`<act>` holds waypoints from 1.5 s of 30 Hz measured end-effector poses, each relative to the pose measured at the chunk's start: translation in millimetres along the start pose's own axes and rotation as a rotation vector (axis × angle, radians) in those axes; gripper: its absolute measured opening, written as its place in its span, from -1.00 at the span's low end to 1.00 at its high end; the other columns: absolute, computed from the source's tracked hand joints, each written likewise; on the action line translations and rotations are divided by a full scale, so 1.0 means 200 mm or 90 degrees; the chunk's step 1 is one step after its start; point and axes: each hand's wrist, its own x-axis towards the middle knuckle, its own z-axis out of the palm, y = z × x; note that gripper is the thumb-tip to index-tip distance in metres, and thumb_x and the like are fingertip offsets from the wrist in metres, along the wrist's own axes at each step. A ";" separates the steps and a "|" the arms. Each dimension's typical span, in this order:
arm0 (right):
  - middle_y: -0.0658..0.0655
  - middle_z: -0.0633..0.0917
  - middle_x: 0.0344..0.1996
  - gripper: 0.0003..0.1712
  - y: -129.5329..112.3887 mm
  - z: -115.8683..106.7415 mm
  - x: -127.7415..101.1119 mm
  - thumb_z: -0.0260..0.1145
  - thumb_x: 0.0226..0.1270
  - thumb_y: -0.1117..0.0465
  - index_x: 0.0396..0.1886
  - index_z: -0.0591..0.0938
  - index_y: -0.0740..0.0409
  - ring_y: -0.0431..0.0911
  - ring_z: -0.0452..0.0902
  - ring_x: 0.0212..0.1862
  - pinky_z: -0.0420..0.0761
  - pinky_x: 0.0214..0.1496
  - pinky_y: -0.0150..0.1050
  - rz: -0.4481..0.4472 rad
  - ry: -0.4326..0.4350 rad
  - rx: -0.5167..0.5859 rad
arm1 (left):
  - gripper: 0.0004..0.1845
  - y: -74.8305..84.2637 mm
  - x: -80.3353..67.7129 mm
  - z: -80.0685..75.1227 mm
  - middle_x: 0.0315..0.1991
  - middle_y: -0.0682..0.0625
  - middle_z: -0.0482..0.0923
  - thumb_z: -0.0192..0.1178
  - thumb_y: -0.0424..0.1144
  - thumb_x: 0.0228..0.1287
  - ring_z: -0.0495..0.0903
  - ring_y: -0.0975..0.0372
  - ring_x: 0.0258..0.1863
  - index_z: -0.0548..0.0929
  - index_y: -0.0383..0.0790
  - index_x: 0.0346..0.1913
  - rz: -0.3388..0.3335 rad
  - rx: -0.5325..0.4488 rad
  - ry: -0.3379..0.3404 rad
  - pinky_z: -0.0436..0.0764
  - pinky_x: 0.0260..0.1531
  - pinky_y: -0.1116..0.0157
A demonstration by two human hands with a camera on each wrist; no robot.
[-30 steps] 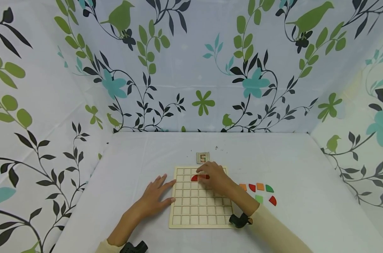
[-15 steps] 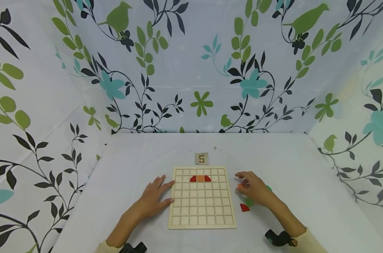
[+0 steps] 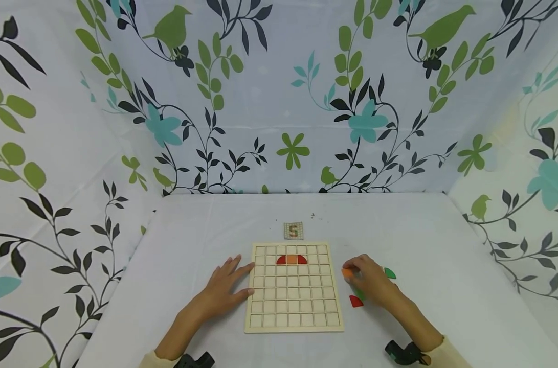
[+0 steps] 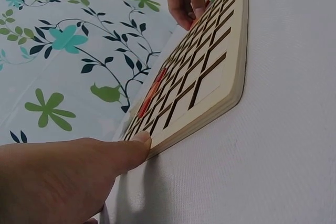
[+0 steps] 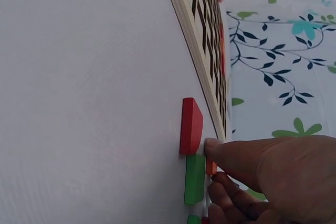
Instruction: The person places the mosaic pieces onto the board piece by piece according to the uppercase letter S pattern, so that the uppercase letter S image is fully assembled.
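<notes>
White table (image 3: 191, 245), right hand (image 3: 368, 281) pinching orange tile (image 5: 211, 168), clearest at wrist

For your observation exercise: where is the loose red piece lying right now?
In the head view the loose red piece lies on the white table, just right of the wooden grid board, below the right hand.
</notes>
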 end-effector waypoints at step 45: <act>0.03 0.58 -0.15 -0.73 -0.21 0.10 0.15 0.47 0.28 0.28 -0.04 0.71 0.22 -0.07 0.56 -0.06 0.60 0.05 -0.09 -0.011 0.029 0.076 | -0.31 0.00 0.00 0.00 0.56 -0.27 -0.01 0.24 0.09 0.39 -0.12 -0.19 0.53 0.34 0.04 0.51 -0.008 -0.002 -0.006 -0.13 0.40 -0.24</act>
